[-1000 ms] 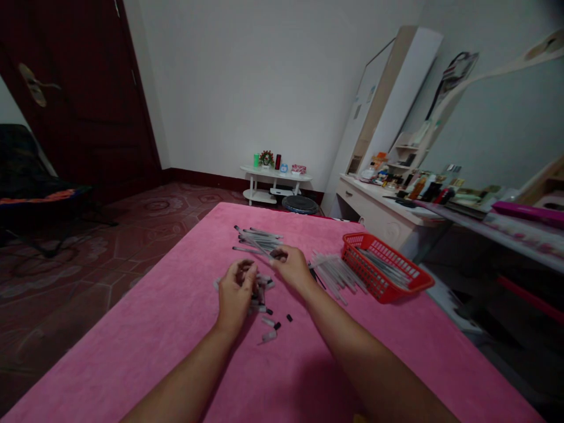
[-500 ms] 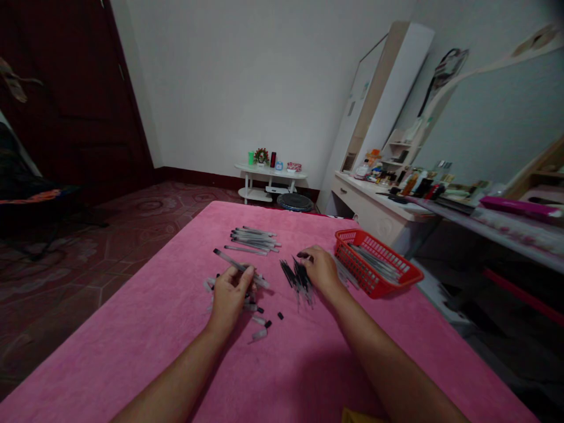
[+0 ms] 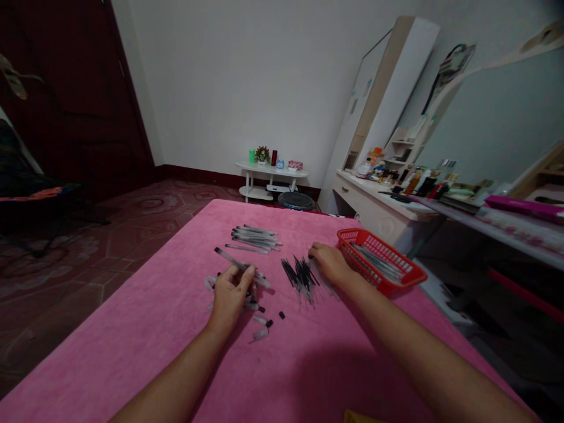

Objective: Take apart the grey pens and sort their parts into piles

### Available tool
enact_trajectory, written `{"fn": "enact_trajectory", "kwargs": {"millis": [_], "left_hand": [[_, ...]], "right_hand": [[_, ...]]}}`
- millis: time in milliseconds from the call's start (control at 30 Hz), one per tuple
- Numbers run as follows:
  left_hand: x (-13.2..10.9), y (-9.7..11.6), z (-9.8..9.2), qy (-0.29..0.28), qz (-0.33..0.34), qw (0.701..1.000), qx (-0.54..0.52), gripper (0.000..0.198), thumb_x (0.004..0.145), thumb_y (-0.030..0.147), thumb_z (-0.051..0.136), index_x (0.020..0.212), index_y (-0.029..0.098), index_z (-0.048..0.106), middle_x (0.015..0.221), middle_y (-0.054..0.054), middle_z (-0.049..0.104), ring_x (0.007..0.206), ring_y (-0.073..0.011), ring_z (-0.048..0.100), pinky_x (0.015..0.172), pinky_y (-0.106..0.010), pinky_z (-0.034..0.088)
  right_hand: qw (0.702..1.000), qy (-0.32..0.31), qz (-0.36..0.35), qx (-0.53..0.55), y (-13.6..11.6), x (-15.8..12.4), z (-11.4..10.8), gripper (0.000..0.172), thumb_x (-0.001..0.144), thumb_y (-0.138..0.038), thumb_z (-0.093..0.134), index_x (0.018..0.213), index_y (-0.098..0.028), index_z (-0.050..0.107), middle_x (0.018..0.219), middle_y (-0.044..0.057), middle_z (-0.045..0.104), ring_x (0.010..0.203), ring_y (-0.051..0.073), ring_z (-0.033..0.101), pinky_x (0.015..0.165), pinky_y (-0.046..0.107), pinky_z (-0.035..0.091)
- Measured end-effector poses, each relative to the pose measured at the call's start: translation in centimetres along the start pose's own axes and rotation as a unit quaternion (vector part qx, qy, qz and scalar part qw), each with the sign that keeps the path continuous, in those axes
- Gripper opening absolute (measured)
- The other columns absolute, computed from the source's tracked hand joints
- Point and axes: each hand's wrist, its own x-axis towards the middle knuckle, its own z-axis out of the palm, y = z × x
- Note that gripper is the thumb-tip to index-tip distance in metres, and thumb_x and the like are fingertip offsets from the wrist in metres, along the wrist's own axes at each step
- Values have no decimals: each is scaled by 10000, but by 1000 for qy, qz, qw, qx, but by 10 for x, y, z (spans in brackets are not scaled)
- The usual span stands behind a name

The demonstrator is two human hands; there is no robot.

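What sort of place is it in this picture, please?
Probably a room in a home, perhaps a bedroom: a white dressing table with drawer, a large white-framed mirror, and a dark-red panelled door with metal handle suggest this.

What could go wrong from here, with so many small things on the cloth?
The right hand is close to the red basket, so the arm might bump it. The dark thin sticks lie loose between the hands and could be scattered. The small black piece lies apart and might get lost.
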Motion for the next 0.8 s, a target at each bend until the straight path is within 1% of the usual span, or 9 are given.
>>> {"fn": "enact_trajectory", "kwargs": {"millis": [100,267,333,433,500,600,667,733,800], "left_hand": [[0,-2,0,-7,6,1000,4,287,764,428,644,737,145,607,526,28,562,447,-100,511,444,-208,407],[-1,0,2,-12,-2,1000,-6,293,756,423,654,768,133,622,539,21,577,456,-98,515,450,-206,411],[-1,1,3,-14,-2,1000,-15,292,750,415,661,780,126,627,555,11,596,475,-99,531,465,-203,422],[0,1,4,-17,-5,999,-44,296,733,397,684,835,125,626,608,-4,633,514,-107,569,494,-205,447],[0,0,4,-20,-11,998,-65,310,724,390,699,869,129,616,653,-11,652,533,-113,592,509,-213,464],[2,-2,3,-26,-21,996,-89,317,720,387,712,872,130,607,698,-23,665,569,-125,623,542,-227,488],[2,-3,2,-27,-28,994,-106,315,722,387,715,866,129,607,714,-25,666,584,-126,630,558,-231,497],[2,-4,1,-31,-37,992,-120,318,718,388,722,864,128,610,716,-22,663,579,-117,622,556,-226,494],[1,-4,1,-43,-47,990,-128,321,707,383,734,859,128,612,705,-18,659,565,-108,609,541,-215,482]], "right_hand": [[998,-15,-49,-35,14,-6,-16,311,819,-49,447,1008,-159,668,1036,101,629,942,181,577,729,247,355],[990,-57,-87,-100,27,-13,-33,244,859,-112,474,912,-140,711,973,118,651,904,195,584,720,257,376],[984,-71,-87,-141,24,-16,-36,237,848,-107,487,875,-124,722,957,141,659,926,221,582,725,274,392],[983,-68,-38,-167,11,-19,-39,249,802,-54,493,867,-108,727,955,164,669,945,254,588,733,303,411],[994,-35,0,-101,-4,-23,-38,268,792,-53,496,920,-123,721,980,155,676,959,249,595,763,306,417],[989,40,20,139,-37,-28,-28,230,852,-195,505,981,-171,694,1005,111,686,952,208,608,802,284,423],[937,45,18,346,-64,-32,-17,235,873,-310,495,943,-167,668,913,88,693,831,179,628,714,263,447],[841,-15,55,538,-91,-35,-7,362,884,-457,446,921,-143,623,765,71,669,635,151,618,551,234,435],[737,-84,91,665,-114,-38,0,520,848,-616,413,931,-137,597,674,47,630,495,126,566,444,211,387]]}}
